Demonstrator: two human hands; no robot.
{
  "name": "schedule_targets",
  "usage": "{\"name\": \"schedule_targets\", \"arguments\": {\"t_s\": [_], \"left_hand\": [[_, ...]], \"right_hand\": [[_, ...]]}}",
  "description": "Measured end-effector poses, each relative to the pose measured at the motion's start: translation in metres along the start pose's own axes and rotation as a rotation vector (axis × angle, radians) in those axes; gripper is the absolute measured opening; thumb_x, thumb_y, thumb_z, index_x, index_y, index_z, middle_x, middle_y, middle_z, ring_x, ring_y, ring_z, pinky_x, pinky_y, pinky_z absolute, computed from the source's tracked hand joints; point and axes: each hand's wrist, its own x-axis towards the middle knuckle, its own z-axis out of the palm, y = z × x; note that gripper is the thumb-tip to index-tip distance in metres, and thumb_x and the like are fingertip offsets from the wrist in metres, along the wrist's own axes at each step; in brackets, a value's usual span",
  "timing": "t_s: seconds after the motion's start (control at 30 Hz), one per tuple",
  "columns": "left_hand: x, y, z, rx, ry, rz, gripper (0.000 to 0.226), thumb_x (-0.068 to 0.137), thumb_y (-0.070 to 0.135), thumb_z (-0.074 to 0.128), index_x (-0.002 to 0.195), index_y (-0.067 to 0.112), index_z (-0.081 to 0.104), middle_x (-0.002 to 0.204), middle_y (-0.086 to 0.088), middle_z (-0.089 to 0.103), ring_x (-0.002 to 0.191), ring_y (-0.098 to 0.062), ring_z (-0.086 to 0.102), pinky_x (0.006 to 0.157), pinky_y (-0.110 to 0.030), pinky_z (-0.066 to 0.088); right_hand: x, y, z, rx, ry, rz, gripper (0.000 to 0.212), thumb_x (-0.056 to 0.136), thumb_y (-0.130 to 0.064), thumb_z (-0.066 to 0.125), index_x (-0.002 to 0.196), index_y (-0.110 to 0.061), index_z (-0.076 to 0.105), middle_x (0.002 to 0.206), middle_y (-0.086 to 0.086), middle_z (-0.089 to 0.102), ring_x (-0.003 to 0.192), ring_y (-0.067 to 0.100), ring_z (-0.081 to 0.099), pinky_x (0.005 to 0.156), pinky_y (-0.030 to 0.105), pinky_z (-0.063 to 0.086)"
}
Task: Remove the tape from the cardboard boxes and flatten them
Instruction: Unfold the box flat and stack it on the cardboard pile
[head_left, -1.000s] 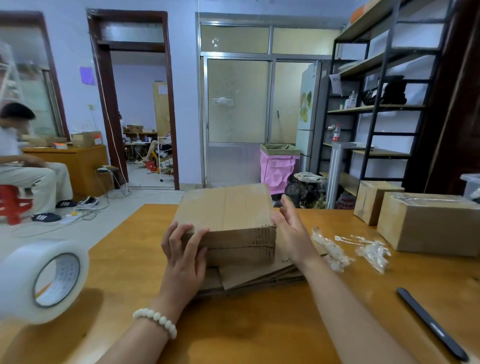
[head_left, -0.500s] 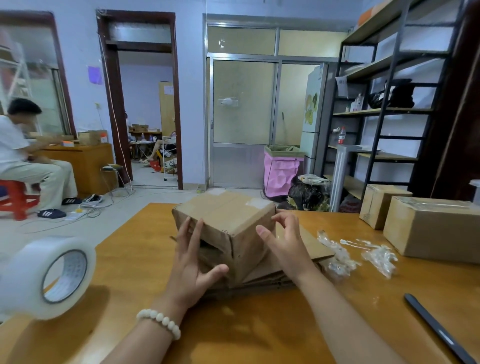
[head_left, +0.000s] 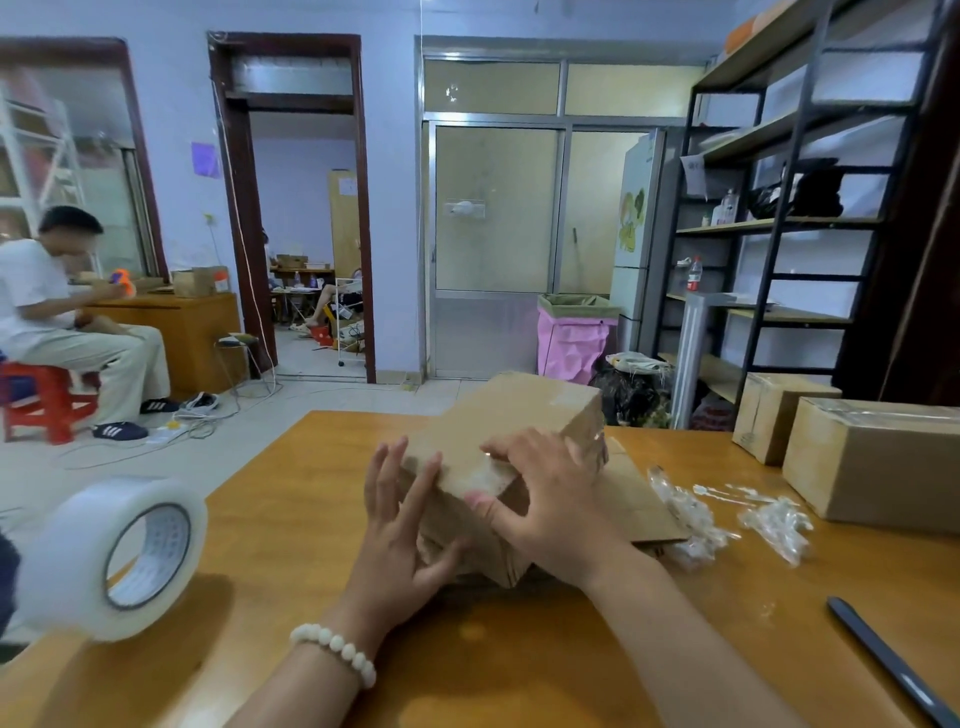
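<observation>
Box (head_left: 511, 415) between left grip (head_left: 402, 525), right grip (head_left: 553, 501)

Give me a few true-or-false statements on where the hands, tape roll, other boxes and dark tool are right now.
1. The left hand and right hand both touch the cardboard box at mid-table. True.
2. The tape roll sits to the right of that box. False: it is at the near left.
3. A small taped box and a large taped box stand at the right end of the table. True.
4. The right hand's grip holds the dark tool. False: the tool lies untouched on the table at the near right.
5. Tape scraps lie between the cardboard box and the large taped box. True.
</observation>
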Motion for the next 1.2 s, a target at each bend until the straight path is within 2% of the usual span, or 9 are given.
{"name": "schedule_targets", "arguments": {"t_s": [0.1, 0.2, 0.33, 0.53, 0.67, 0.83, 1.03, 1.1, 1.2], "left_hand": [[-0.002, 0.003, 0.002, 0.062, -0.065, 0.042, 0.099, 0.08, 0.077, 0.052, 0.155, 0.031, 0.006, 0.162, -0.01, 0.003, 0.148, -0.039, -0.007, 0.111, -0.07, 0.013], [-0.002, 0.006, 0.009, 0.099, -0.053, 0.042, 0.106, 0.076, 0.082, 0.052, 0.155, 0.027, 0.007, 0.16, -0.017, 0.004, 0.147, -0.045, -0.007, 0.108, -0.075, 0.014], [-0.001, 0.011, 0.016, 0.112, -0.035, 0.032, 0.102, 0.074, 0.083, 0.051, 0.151, 0.026, 0.013, 0.159, -0.02, 0.002, 0.146, -0.046, -0.008, 0.114, -0.067, 0.008], [-0.002, 0.013, 0.019, 0.109, -0.071, 0.002, 0.108, 0.071, 0.086, 0.052, 0.148, 0.021, 0.013, 0.16, -0.016, -0.006, 0.145, -0.048, -0.011, 0.116, -0.059, 0.001], [-0.002, 0.014, 0.019, 0.115, -0.084, -0.02, 0.109, 0.071, 0.085, 0.053, 0.15, 0.025, 0.009, 0.16, -0.017, -0.008, 0.145, -0.049, -0.012, 0.113, -0.059, -0.003], [-0.001, 0.016, 0.017, 0.06, -0.09, -0.076, 0.109, 0.068, 0.086, 0.053, 0.152, 0.041, 0.001, 0.161, -0.007, -0.012, 0.145, -0.043, -0.018, 0.112, -0.049, -0.007], [0.0, 0.012, 0.016, -0.04, -0.102, -0.147, 0.11, 0.063, 0.089, 0.055, 0.148, 0.049, -0.003, 0.158, 0.009, -0.022, 0.148, -0.032, -0.017, 0.114, -0.045, -0.002], [0.001, 0.011, 0.014, -0.089, -0.116, -0.198, 0.109, 0.059, 0.09, 0.057, 0.143, 0.057, -0.005, 0.156, 0.017, -0.025, 0.149, -0.029, -0.015, 0.116, -0.049, 0.012], [0.003, 0.014, 0.012, -0.111, -0.135, -0.211, 0.107, 0.054, 0.092, 0.057, 0.139, 0.062, -0.001, 0.154, 0.023, -0.025, 0.15, -0.026, -0.009, 0.112, -0.041, 0.02]], "right_hand": [[0.006, -0.002, -0.001, -0.071, -0.005, -0.017, 0.071, 0.079, -0.066, 0.031, 0.127, -0.02, 0.056, 0.104, -0.011, 0.048, 0.098, 0.007, 0.036, 0.093, 0.032, 0.031], [0.008, -0.002, -0.005, 0.02, -0.024, 0.04, 0.058, 0.086, -0.056, 0.045, 0.127, -0.016, 0.058, 0.101, -0.008, 0.049, 0.098, 0.01, 0.039, 0.088, 0.025, 0.033], [0.012, -0.001, -0.016, 0.096, -0.07, 0.189, 0.03, 0.095, -0.023, 0.055, 0.123, -0.017, 0.06, 0.101, -0.004, 0.055, 0.104, 0.011, 0.044, 0.09, 0.02, 0.033], [0.017, -0.002, -0.016, -0.032, -0.072, 0.345, 0.029, 0.097, -0.024, 0.051, 0.121, -0.015, 0.063, 0.116, 0.006, 0.049, 0.118, 0.021, 0.037, 0.096, 0.026, 0.029], [0.019, -0.005, -0.019, -0.002, -0.059, 0.37, 0.016, 0.094, -0.023, 0.056, 0.095, -0.013, 0.069, 0.099, 0.001, 0.046, 0.108, 0.021, 0.045, 0.08, 0.024, 0.03], [0.024, -0.01, -0.013, -0.096, -0.107, 0.334, 0.016, 0.099, -0.018, 0.045, 0.095, -0.013, 0.06, 0.102, 0.002, 0.047, 0.106, 0.019, 0.042, 0.077, 0.023, 0.026], [0.015, -0.005, -0.028, 0.416, -0.17, 0.324, 0.015, 0.101, -0.017, 0.042, 0.093, -0.014, 0.055, 0.095, -0.001, 0.058, 0.093, 0.014, 0.053, 0.077, 0.021, 0.038], [0.009, 0.002, -0.033, 0.62, -0.129, 0.318, 0.016, 0.1, -0.014, 0.043, 0.092, -0.015, 0.056, 0.087, -0.006, 0.062, 0.086, 0.003, 0.057, 0.079, 0.014, 0.042], [-0.005, 0.015, -0.03, 0.894, -0.029, 0.334, 0.011, 0.095, -0.013, 0.047, 0.089, -0.011, 0.056, 0.076, -0.004, 0.061, 0.078, 0.008, 0.058, 0.077, 0.019, 0.045]]}}
